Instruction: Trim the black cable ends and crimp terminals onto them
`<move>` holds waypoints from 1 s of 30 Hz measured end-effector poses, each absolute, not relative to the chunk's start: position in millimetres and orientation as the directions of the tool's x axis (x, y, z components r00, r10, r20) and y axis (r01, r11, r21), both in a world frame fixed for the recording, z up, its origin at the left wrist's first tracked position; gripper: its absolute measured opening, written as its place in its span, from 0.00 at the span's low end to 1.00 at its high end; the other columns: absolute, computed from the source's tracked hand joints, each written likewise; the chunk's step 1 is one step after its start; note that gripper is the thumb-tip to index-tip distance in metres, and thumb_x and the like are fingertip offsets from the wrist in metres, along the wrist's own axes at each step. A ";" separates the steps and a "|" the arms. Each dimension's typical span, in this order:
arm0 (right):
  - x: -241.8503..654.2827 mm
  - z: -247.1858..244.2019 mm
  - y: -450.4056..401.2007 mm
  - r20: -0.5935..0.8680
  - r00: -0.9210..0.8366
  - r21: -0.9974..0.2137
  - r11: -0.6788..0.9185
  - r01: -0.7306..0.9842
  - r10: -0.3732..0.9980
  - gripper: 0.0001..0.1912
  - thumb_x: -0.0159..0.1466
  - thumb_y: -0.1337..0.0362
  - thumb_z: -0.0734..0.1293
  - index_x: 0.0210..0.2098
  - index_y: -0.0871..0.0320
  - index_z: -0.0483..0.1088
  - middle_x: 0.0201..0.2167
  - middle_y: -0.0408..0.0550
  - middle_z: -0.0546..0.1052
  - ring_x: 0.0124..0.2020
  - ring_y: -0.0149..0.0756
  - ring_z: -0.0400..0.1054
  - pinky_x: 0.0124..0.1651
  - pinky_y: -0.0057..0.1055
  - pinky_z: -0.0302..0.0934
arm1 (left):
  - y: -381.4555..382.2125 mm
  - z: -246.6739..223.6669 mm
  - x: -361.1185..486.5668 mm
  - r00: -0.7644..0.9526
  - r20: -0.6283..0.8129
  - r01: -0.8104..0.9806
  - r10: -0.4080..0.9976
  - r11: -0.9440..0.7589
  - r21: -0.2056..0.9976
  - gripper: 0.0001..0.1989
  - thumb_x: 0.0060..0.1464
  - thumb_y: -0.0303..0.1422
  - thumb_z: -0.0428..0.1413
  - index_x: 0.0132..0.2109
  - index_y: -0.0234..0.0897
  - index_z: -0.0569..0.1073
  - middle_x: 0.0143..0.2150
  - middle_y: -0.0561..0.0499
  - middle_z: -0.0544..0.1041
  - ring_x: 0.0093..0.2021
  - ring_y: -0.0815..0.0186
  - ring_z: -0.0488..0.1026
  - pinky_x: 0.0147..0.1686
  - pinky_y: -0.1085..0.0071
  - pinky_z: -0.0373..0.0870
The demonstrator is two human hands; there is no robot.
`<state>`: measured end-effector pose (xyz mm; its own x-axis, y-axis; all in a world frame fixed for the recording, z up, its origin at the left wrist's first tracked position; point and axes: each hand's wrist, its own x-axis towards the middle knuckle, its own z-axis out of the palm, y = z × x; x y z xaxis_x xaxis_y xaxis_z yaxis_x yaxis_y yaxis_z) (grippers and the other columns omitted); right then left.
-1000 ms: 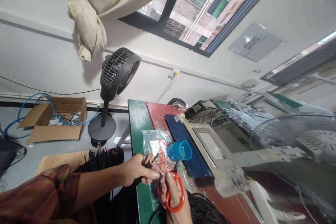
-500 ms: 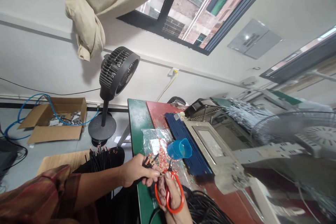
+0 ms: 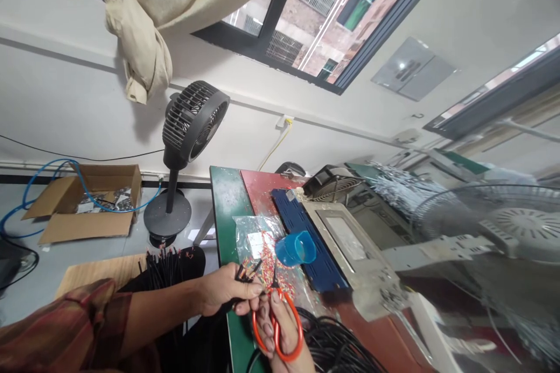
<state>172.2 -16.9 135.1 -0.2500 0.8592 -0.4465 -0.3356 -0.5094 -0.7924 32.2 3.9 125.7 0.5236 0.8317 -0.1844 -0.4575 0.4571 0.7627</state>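
My left hand (image 3: 227, 290) is closed around several black cables (image 3: 240, 273), whose stripped ends show thin coloured wires. In my right hand (image 3: 280, 323) are red-handled scissors (image 3: 299, 326), with the dark blades pointing away from me. The fingertips of both hands meet or nearly meet at the cables; what lies between them is too small to make out. Just past the blades, small red and yellow wire scraps (image 3: 272, 256) are scattered over a clear plastic bag (image 3: 240, 230). A blue plastic cup (image 3: 295, 249) lies tipped beside the scraps.
A coil of black cable (image 3: 336, 344) lies right of my hands. Behind the cup stand a blue slotted panel (image 3: 312, 239) and a beige machine (image 3: 350, 245). More black cables (image 3: 161, 271) rest at my lap. A floor fan (image 3: 192, 128) and an open carton (image 3: 87, 204) stand left.
The view has shifted slightly, so everything sits a little further left. Both hands keep their hold on the cables and the scissors, with the fingers moved only a little.
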 end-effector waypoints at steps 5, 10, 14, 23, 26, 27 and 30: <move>171.3 134.9 -16.8 -0.412 -0.241 -0.813 -0.474 -0.338 0.879 0.24 0.45 0.47 0.72 0.14 0.60 0.64 0.09 0.37 0.59 0.10 0.18 0.46 0.11 0.18 0.38 | 5.5 124.4 29.2 0.578 -0.159 -0.438 0.800 0.469 0.767 0.16 0.42 0.42 0.62 0.22 0.34 0.70 0.20 0.51 0.67 0.15 0.76 0.53 0.18 0.72 0.44; 171.3 131.0 -17.1 -0.420 -0.208 -0.815 -0.468 -0.342 0.884 0.24 0.49 0.45 0.70 0.17 0.60 0.64 0.09 0.36 0.58 0.10 0.19 0.47 0.13 0.20 0.41 | 6.5 122.5 32.1 0.510 -0.183 -0.410 0.840 0.425 0.807 0.18 0.42 0.44 0.61 0.22 0.34 0.68 0.20 0.53 0.67 0.15 0.77 0.54 0.18 0.74 0.46; 170.3 128.8 -16.6 -0.387 -0.139 -0.860 -0.411 -0.301 0.911 0.24 0.51 0.45 0.68 0.16 0.59 0.61 0.10 0.37 0.59 0.12 0.21 0.49 0.15 0.21 0.42 | 6.8 121.7 33.9 0.433 -0.189 -0.333 0.881 0.351 0.875 0.20 0.44 0.46 0.59 0.23 0.32 0.68 0.20 0.53 0.67 0.16 0.77 0.56 0.17 0.76 0.49; 167.5 126.3 -14.3 -0.311 0.017 -0.948 -0.308 -0.083 0.950 0.24 0.48 0.46 0.71 0.16 0.60 0.63 0.09 0.38 0.61 0.12 0.24 0.53 0.17 0.22 0.44 | 6.5 117.1 35.1 0.406 -0.168 -0.328 0.898 0.315 0.890 0.21 0.46 0.48 0.57 0.24 0.31 0.68 0.19 0.55 0.67 0.16 0.78 0.56 0.17 0.78 0.49; 166.8 126.6 -15.0 -0.241 0.088 -0.969 -0.245 0.043 0.967 0.24 0.47 0.45 0.71 0.16 0.60 0.65 0.08 0.38 0.61 0.11 0.24 0.53 0.16 0.23 0.44 | 7.4 115.2 35.5 0.385 -0.203 -0.342 0.900 0.343 0.875 0.21 0.45 0.47 0.58 0.25 0.31 0.68 0.21 0.54 0.68 0.16 0.78 0.56 0.17 0.78 0.49; 166.5 127.1 -15.4 -0.214 0.107 -0.971 -0.223 0.082 0.971 0.24 0.46 0.45 0.71 0.16 0.60 0.65 0.08 0.38 0.61 0.11 0.24 0.53 0.16 0.23 0.44 | 7.8 115.0 35.2 0.379 -0.210 -0.345 0.901 0.348 0.872 0.21 0.44 0.47 0.58 0.26 0.31 0.68 0.20 0.55 0.67 0.16 0.78 0.56 0.17 0.78 0.49; 165.5 128.9 -16.2 -0.186 0.111 -0.971 -0.199 0.129 0.976 0.23 0.45 0.46 0.72 0.16 0.60 0.66 0.08 0.38 0.62 0.11 0.23 0.52 0.16 0.23 0.43 | 8.3 115.7 33.5 0.378 -0.205 -0.348 0.903 0.344 0.872 0.21 0.44 0.48 0.58 0.26 0.30 0.69 0.18 0.57 0.65 0.16 0.78 0.56 0.17 0.78 0.48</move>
